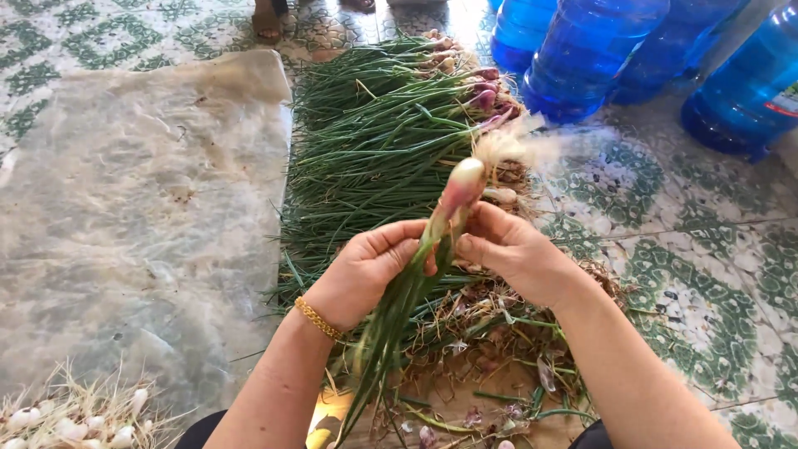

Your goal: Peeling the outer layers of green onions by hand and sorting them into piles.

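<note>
Both hands hold one green onion (453,204) upright over the floor. Its pink-white bulb with pale roots points up and away, and its long green leaves hang down toward me. My left hand (366,270), with a gold bracelet at the wrist, wraps the stalk just below the bulb. My right hand (511,249) pinches the skin at the bulb's base from the right. Behind the hands lies a big pile of green onions (374,141) with their bulbs to the right.
A clear plastic sheet (141,208) covers the patterned tile floor at left. Peeled white bulbs (75,420) lie at bottom left. Peelings and root scraps (490,333) litter the floor under my hands. Several blue water jugs (582,58) stand at top right. Another person's foot (268,21) shows at the top.
</note>
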